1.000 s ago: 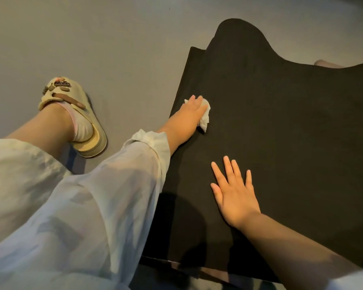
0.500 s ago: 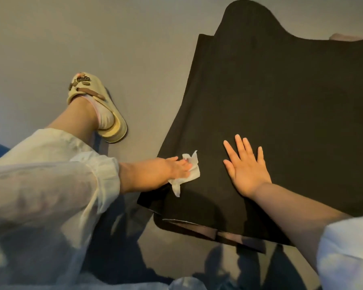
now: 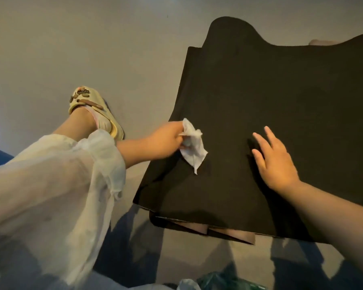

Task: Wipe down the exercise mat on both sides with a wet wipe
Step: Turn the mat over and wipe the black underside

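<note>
1 side in progress, I judge: left hand [image 3: 166, 141] pinches crumpled white wet wipe [image 3: 192, 146] over the folded black foam exercise mat [image 3: 270, 91] on the floor; right hand [image 3: 275, 160] spread, hovering or touching, can't tell. Underside looks untouched.

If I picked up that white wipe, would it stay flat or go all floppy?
Probably floppy: the wet wipe hangs crumpled from the left hand, one corner drooping toward the mat. It looks thin, so likely very light.
</note>
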The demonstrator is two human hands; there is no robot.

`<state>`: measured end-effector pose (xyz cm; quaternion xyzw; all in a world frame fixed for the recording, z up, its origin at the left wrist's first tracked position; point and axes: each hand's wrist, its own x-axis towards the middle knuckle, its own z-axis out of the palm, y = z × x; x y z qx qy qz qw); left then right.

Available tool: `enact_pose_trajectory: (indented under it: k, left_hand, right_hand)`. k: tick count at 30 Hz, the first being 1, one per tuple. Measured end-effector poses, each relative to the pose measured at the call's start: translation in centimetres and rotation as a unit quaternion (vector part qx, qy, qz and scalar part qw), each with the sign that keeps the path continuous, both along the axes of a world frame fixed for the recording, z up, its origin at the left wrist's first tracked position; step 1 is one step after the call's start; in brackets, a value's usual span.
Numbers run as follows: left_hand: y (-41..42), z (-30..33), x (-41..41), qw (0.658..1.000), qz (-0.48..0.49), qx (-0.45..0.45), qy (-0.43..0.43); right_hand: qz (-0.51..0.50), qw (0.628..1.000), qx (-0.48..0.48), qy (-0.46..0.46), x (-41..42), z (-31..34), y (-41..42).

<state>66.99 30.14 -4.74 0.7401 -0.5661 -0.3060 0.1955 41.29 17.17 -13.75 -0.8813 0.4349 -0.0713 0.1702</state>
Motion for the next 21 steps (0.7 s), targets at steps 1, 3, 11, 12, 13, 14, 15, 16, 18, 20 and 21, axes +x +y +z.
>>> enact_pose_trajectory:
  k: [1,3,11,12,13,14,15,16,18,20,21]
  left_hand:
    - [-1.8,0.2,-0.4,1.0,0.012,-0.022,-0.016]
    - [-4.7,0.9,-0.5,0.996,0.042,-0.072,-0.008]
    - [-14.4,-1.0,-0.7,0.946,0.245,-0.212,0.007]
    - [-15.5,-1.2,-0.9,0.926,0.297,-0.23,0.049]
    - [-16.4,-1.8,-1.0,0.912,0.324,-0.247,0.036]
    - [-17.1,-2.4,-1.2,0.92,0.313,-0.235,0.003]
    - [-17.7,-3.3,-1.0,0.938,0.269,-0.216,-0.024]
    - [-17.9,-4.4,-0.7,0.961,0.189,-0.185,-0.073]
    - [-17.7,-6.2,-0.3,0.956,0.019,-0.051,-0.288]
    - [-16.9,-7.6,-0.1,0.932,-0.046,0.014,-0.359]
    - [-16.2,-8.0,-0.1,0.931,-0.066,0.026,-0.357]
  right_hand:
    - [-0.021,0.998,-0.011,0.053,-1.1,-0.4,-0.3]
    - [-0.035,0.984,0.005,0.175,-3.0,-1.6,-0.7]
    - [-0.051,0.972,-0.007,0.229,-4.4,-5.0,-0.6]
    - [-0.052,0.973,-0.013,0.226,-4.5,-5.1,-0.6]
    - [-0.052,0.973,-0.022,0.225,-4.5,-5.3,-0.6]
    - [-0.052,0.973,-0.027,0.225,-4.5,-5.5,-0.6]
    - [-0.052,0.972,-0.03,0.225,-4.4,-5.5,-0.7]
    - [-0.052,0.972,-0.032,0.225,-4.4,-5.6,-0.7]
    - [-0.054,0.973,-0.038,0.222,-4.4,-5.7,-0.7]
    - [-0.056,0.973,-0.044,0.218,-4.5,-5.9,-0.7]
    - [-0.056,0.974,-0.046,0.216,-4.5,-6.0,-0.7]
